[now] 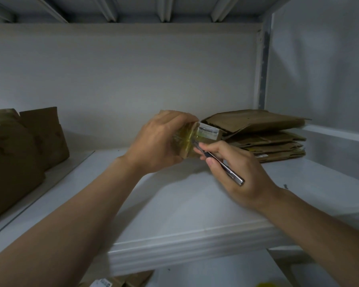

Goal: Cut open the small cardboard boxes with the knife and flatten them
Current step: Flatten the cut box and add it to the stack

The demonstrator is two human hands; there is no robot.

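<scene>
My left hand point(155, 141) grips a small brown cardboard box point(190, 139) above the white shelf, its fingers curled over the top. The box is sealed with shiny yellowish tape and bears a white label on its right side. My right hand point(236, 172) holds a slim metal utility knife point(224, 165) like a pen. The knife's tip touches the taped end of the box, just below the label. Much of the box is hidden behind my left hand.
A stack of flattened cardboard boxes point(263, 135) lies at the back right of the white shelf point(174, 204). Several intact brown boxes point(19, 154) stand at the left. More cardboard point(120, 281) shows on the level below. A metal upright point(263, 65) borders the right.
</scene>
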